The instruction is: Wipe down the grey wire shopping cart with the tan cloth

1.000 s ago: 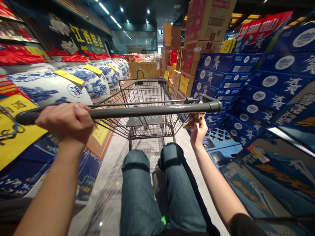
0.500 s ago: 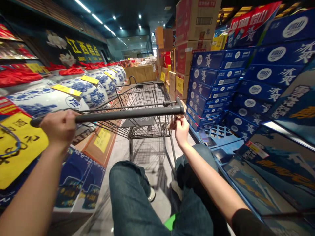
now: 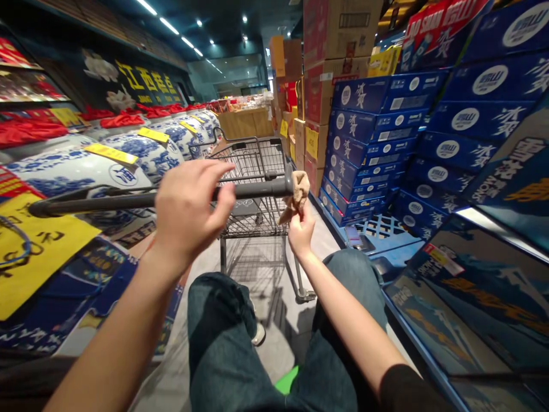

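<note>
A grey shopping cart (image 3: 244,163) stands in front of my knees, its handle bar (image 3: 115,203) crossing the view from left to right. My left hand (image 3: 191,206) is over the middle of the bar, open, with thumb and index finger spread apart; whether its palm touches the bar I cannot tell. At the bar's right end a crumpled tan cloth (image 3: 299,189) lies against the end cap. My right hand (image 3: 301,229) pinches the lower part of this cloth, just below the bar.
Blue-and-white jars (image 3: 77,171) with red cloth tops line the left side, above a yellow sign (image 3: 55,252). To the right, blue cartons (image 3: 360,143) are stacked on a blue pallet (image 3: 381,232). Tall brown boxes (image 3: 334,63) rise behind the cart's right side.
My left hand has let go of the bar's left part and moved right, its fingers opening. The handle has shifted slightly left. More of the cloth shows above my right hand.
</note>
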A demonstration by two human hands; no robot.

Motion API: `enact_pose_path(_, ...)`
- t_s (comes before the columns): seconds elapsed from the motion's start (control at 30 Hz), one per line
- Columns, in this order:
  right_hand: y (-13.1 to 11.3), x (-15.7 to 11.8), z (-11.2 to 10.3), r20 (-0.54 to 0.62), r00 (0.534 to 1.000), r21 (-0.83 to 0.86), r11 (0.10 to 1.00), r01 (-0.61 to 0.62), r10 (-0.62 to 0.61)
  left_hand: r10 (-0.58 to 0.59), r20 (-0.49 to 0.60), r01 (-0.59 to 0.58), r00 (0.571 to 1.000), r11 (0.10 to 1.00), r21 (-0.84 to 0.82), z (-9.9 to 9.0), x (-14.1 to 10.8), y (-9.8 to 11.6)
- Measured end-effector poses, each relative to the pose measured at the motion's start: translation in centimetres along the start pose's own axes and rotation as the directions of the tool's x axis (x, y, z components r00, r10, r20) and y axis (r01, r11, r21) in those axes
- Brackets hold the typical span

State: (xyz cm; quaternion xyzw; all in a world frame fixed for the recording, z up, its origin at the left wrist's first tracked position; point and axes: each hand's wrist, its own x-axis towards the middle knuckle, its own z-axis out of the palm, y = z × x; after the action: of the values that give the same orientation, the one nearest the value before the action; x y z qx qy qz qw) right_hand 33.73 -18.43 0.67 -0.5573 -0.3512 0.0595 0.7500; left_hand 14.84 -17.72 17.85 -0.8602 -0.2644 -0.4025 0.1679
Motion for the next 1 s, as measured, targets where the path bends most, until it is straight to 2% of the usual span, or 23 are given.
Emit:
enact_pose_path(0.07, -0.2, 0.4, -0.4, 0.022, 0.993, 0.050, 0.992, 0.114, -0.115, 0.044, 0.083, -0.041, 0.996, 0.998, -0.047, 1.8, 1.8, 3.7)
enact_pose_path(0.1, 0.0, 0.7, -0.6, 0.037, 0.990, 0.080, 0.988, 0.132, -0.135, 0.027, 0.105, -0.021, 0.994, 0.998, -0.054, 2.7, 2.5, 4.9)
enact_pose_path(0.2, 1.5, 1.8, -1.0, 0.055, 0.996, 0.167, 0.984, 0.066, -0.077, -0.072, 0.098, 0.072, 0.993, 0.997, -0.002, 4.6, 3.4, 6.0)
enact_pose_path(0.3, 2.6, 2.3, -1.1, 0.103, 0.992, 0.154, 0.985, -0.084, 0.069, -0.067, 0.031, 0.066, 0.997, 0.997, 0.030, 5.0, 2.9, 4.8)
enact_pose_path(0.33, 2.4, 2.1, -0.9, 0.126, 0.989, 0.139, 0.985, -0.100, 0.082, -0.050, 0.000, 0.050, 0.999, 0.998, 0.033, 4.9, 2.7, 4.2)
enact_pose_path(0.37, 1.8, 1.9, -0.6, 0.141, 0.988, 0.136, 0.987, -0.082, 0.063, -0.033, -0.033, 0.034, 0.999, 0.999, 0.036, 4.8, 2.4, 3.6)
enact_pose_path(0.43, 0.0, 1.0, 0.3, 0.142, 0.987, 0.181, 0.983, 0.045, -0.071, 0.004, -0.088, 0.000, 0.996, 0.999, 0.047, 4.5, 1.8, 2.3)
enact_pose_path(0.5, -2.1, 0.1, 1.7, 0.113, 0.965, 0.251, 0.947, 0.202, -0.236, 0.037, -0.124, -0.031, 0.992, 0.998, 0.053, 4.2, 1.2, 0.8)
enact_pose_path(0.57, -2.9, -0.6, 3.3, 0.102, 0.938, 0.295, 0.911, 0.288, -0.330, 0.071, -0.154, -0.064, 0.986, 0.997, 0.046, 3.8, 0.5, -0.7)
enact_pose_path(0.63, -1.9, -1.1, 4.7, 0.110, 0.942, 0.300, 0.914, 0.272, -0.317, 0.103, -0.191, -0.098, 0.976, 0.995, 0.034, 3.4, -0.2, -2.3)
enact_pose_path(0.7, 0.6, -1.7, 5.9, 0.115, 0.966, 0.280, 0.941, 0.191, -0.230, 0.128, -0.221, -0.129, 0.967, 0.992, 0.010, 2.8, -1.1, -3.7)
enact_pose_path(0.77, 3.2, -2.5, 6.5, 0.093, 0.983, 0.239, 0.962, 0.134, -0.160, 0.150, -0.250, -0.164, 0.957, 0.986, -0.033, 2.2, -1.9, -4.9)
enact_pose_path(0.83, 4.6, -3.4, 6.7, 0.075, 0.986, 0.190, 0.973, 0.130, -0.147, 0.168, -0.282, -0.198, 0.945, 0.977, -0.082, 1.7, -2.5, -5.8)
enact_pose_path(0.93, 3.2, -4.7, 6.6, 0.070, 0.961, 0.164, 0.953, 0.255, -0.269, 0.145, -0.307, -0.195, 0.941, 0.971, -0.140, 1.2, -3.2, -6.4)
enact_pose_path(1.0, 1.2, -5.3, 6.6, 0.106, 0.905, 0.167, 0.904, 0.393, -0.413, 0.116, -0.300, -0.169, 0.947, 0.973, -0.158, 1.0, -3.5, -6.4)
